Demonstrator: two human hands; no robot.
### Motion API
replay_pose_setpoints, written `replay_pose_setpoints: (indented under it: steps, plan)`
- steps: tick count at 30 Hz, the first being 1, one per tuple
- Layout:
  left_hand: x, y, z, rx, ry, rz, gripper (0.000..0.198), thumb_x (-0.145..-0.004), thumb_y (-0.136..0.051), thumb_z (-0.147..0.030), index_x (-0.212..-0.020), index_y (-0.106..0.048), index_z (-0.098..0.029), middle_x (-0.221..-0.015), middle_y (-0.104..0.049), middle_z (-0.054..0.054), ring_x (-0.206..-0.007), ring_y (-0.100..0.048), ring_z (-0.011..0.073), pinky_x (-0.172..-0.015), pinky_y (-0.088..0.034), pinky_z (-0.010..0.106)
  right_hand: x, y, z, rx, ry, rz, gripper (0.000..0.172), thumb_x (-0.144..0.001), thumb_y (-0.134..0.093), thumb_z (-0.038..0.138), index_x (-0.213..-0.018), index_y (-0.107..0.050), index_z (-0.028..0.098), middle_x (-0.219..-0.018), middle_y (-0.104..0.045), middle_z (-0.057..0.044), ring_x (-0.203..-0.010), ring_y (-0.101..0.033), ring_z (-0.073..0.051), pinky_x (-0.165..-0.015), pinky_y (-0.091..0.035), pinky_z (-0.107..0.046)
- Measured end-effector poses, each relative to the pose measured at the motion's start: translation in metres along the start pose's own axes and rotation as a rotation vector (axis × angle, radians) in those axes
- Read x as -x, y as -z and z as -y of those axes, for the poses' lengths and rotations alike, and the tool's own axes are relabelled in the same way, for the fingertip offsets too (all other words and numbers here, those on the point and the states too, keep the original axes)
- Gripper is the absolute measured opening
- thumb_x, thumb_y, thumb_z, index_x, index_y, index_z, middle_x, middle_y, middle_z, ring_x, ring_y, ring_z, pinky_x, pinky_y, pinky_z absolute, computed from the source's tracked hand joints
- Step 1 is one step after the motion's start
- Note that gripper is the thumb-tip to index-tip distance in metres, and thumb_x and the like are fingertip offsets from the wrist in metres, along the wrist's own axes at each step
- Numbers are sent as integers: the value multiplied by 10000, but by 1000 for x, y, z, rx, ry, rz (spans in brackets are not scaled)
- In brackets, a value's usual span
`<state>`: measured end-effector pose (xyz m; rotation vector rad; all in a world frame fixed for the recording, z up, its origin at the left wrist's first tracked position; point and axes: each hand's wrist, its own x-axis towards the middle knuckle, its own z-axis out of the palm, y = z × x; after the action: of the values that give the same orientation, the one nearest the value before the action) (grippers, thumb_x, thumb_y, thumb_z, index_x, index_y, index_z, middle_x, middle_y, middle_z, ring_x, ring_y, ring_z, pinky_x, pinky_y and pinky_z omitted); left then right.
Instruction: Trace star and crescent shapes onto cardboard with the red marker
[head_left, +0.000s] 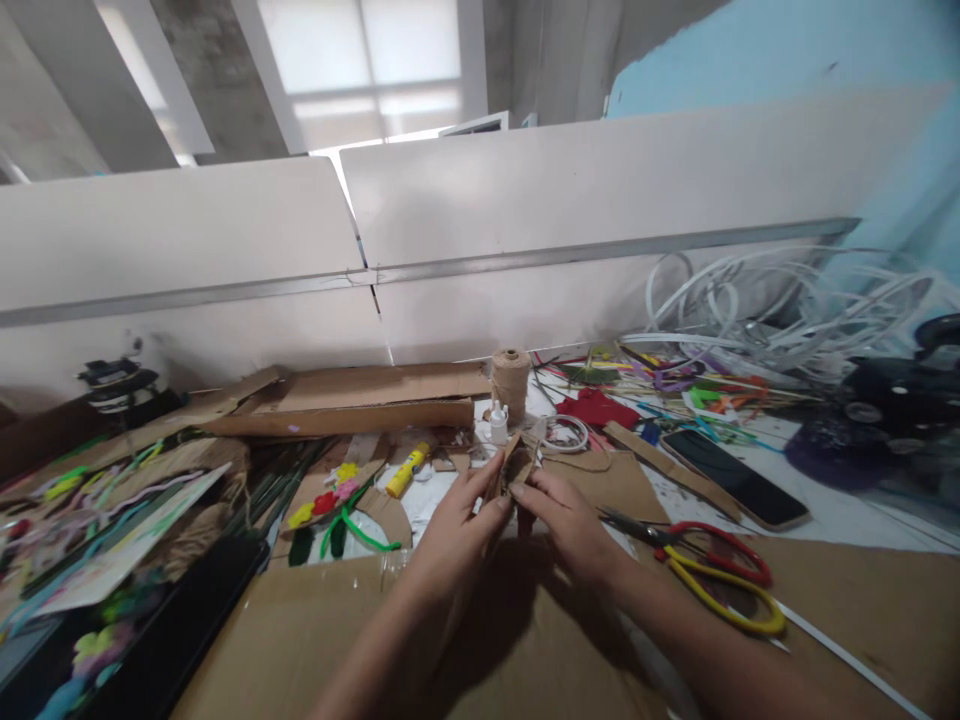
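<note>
Between my two hands is a small folded piece of brown cardboard (517, 462), held up over a sheet of cardboard (330, 630). My left hand (471, 510) grips its left side, with the thumb toward me. On the other side, my right hand (559, 512) pinches it between thumb and fingers. The fingers hide much of the piece. Just behind it stand a small white bottle (499, 425) and a spool of brown twine (511, 385). To the right of my right hand lie scissors (720, 570) with red and yellow handles.
A black phone (735, 478) lies at the right, near a cardboard strip (667, 468). A yellow glue stick (407, 470) and colourful pipe-cleaner flowers (326, 503) lie at the left. A black tray (202, 610) holds craft bits. White tubing (780, 295) is coiled at the back right.
</note>
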<state>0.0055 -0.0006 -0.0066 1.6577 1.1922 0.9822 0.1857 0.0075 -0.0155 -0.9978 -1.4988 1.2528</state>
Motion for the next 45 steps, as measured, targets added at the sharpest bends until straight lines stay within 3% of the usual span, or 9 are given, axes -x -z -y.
replay_pose_setpoints:
  steps: [4,8,17,24,30,35,39,42,45]
  plan:
    - [3,-3,-1,10,-6,-24,634,-935,-685,-410,-1543,-643,-240,-1545,-650,108,-1436,-576,341,-1234,-422,475,0,6,-2,-8,-50,39,265,-869,-632,458,-748,-682,228,-720,-625,-14,-721,-594,-236,-682,-502,-350]
    - [1,-2,2,-1,-30,-49,725,-872,-761,-447,-1551,-634,-228,-1504,-645,130,-1377,-597,346,-1180,-471,464,-2,17,-13,-13,-83,67,205,-794,-688,373,-648,-700,230,-769,-631,-21,-770,-616,-240,-771,-529,-376]
    - [0,-3,9,-76,-115,-64,736,-848,-787,-426,-1537,-644,-212,-1416,-643,144,-1369,-590,344,-1199,-440,472,-4,11,-12,-111,-232,18,124,-728,-662,332,-754,-694,215,-781,-671,-20,-760,-628,-228,-700,-524,-345]
    - [4,-6,12,-122,-147,-41,706,-906,-745,-363,-1582,-593,-228,-1496,-631,135,-1406,-582,332,-1232,-415,476,-5,10,-10,-87,-204,-8,115,-714,-689,328,-719,-667,216,-711,-649,-2,-713,-584,-208,-650,-470,-314]
    - [1,-8,12,131,-49,50,731,-895,-776,-442,-1577,-603,-243,-1596,-599,103,-1445,-563,345,-1222,-443,462,-4,8,-7,-76,-176,1,240,-735,-696,445,-710,-621,219,-703,-621,-5,-687,-574,-199,-627,-462,-312]
    - [1,-5,0,143,4,54,718,-899,-731,-456,-1557,-624,-190,-1608,-598,119,-1475,-544,365,-1188,-480,466,-2,4,-2,-98,-149,13,261,-738,-686,477,-761,-620,226,-766,-645,-15,-707,-602,-210,-633,-499,-321]
    - [3,-4,-11,111,11,61,649,-922,-696,-413,-1534,-650,-201,-1593,-625,81,-1494,-531,339,-1253,-396,447,2,0,3,-86,-132,2,272,-748,-666,489,-770,-637,220,-750,-634,-8,-687,-597,-206,-625,-499,-321]
    - [6,-3,-15,10,-42,94,514,-1015,-587,-398,-1494,-681,-235,-1513,-693,49,-1401,-605,300,-1223,-399,399,3,-2,3,-67,-121,-3,274,-755,-637,497,-704,-609,230,-669,-606,3,-644,-589,-201,-616,-483,-323]
    - [9,-3,-16,-97,-85,114,415,-1077,-467,-376,-1336,-753,-224,-1259,-796,44,-1202,-686,273,-1080,-472,343,3,-3,0,-56,-121,-6,288,-764,-621,503,-660,-587,236,-621,-595,2,-621,-592,-201,-615,-476,-328]
